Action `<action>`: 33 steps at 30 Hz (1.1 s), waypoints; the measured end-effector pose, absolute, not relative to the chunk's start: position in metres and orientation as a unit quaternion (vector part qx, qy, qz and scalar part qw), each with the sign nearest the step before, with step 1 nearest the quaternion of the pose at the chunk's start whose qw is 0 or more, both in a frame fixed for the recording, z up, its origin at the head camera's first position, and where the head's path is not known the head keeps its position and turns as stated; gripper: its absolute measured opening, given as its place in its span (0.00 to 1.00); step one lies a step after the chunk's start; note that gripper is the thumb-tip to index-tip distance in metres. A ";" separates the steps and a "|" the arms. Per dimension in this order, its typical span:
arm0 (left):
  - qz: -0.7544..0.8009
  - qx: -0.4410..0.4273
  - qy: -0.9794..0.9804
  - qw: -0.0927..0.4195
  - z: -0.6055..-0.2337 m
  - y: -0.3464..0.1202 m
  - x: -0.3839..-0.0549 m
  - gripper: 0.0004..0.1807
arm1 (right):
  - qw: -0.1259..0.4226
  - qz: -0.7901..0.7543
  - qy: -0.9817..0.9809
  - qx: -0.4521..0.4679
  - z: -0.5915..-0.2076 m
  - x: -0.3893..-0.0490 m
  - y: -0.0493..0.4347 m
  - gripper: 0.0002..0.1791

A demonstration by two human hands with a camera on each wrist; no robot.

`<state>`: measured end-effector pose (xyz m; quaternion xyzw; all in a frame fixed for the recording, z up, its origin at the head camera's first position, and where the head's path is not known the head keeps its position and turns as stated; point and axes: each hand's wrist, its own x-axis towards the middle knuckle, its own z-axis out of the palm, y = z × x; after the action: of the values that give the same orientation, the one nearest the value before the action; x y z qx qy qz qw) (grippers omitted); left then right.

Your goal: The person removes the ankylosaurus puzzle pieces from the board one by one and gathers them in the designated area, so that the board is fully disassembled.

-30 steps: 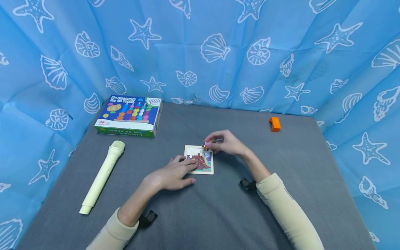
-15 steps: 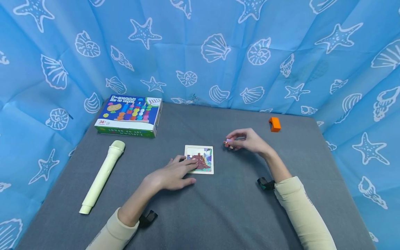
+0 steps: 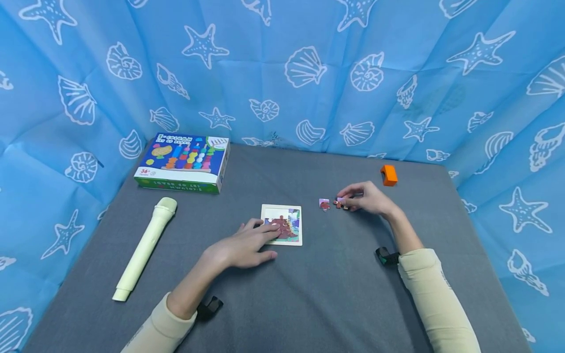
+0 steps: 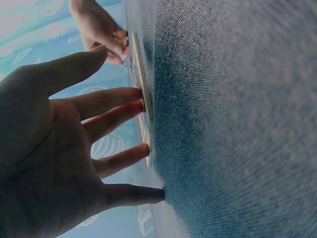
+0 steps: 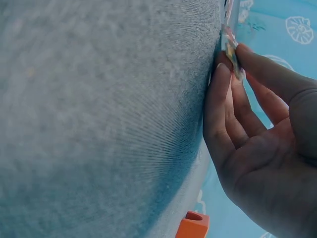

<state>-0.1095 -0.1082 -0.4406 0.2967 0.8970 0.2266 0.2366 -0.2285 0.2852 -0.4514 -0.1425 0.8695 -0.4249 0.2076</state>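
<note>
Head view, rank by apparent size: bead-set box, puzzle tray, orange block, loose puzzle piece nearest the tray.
1. Bead-set box
2. Puzzle tray, partly hidden by the left hand
3. Orange block
4. Loose puzzle piece

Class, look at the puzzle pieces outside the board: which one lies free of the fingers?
The loose piece between the puzzle board and the right hand: nothing grips it, while the right hand pinches at least one other piece.
</note>
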 end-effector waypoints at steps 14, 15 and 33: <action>0.230 0.297 0.897 0.234 -0.442 -0.110 -0.109 0.34 | 0.178 -0.377 0.892 -0.175 -0.451 -0.228 0.282 0.12; 0.230 0.296 0.897 0.234 -0.442 -0.110 -0.109 0.34 | 0.177 -0.376 0.892 -0.175 -0.451 -0.228 0.282 0.12; 0.226 0.290 0.898 0.243 -0.442 -0.108 -0.110 0.34 | 0.178 -0.420 0.872 -0.176 -0.446 -0.223 0.264 0.13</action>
<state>-0.1101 -0.1077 -0.4420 0.2899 0.8978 0.2261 0.2425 -0.2233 0.2639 -0.4463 -0.1763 0.8724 -0.4199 0.1775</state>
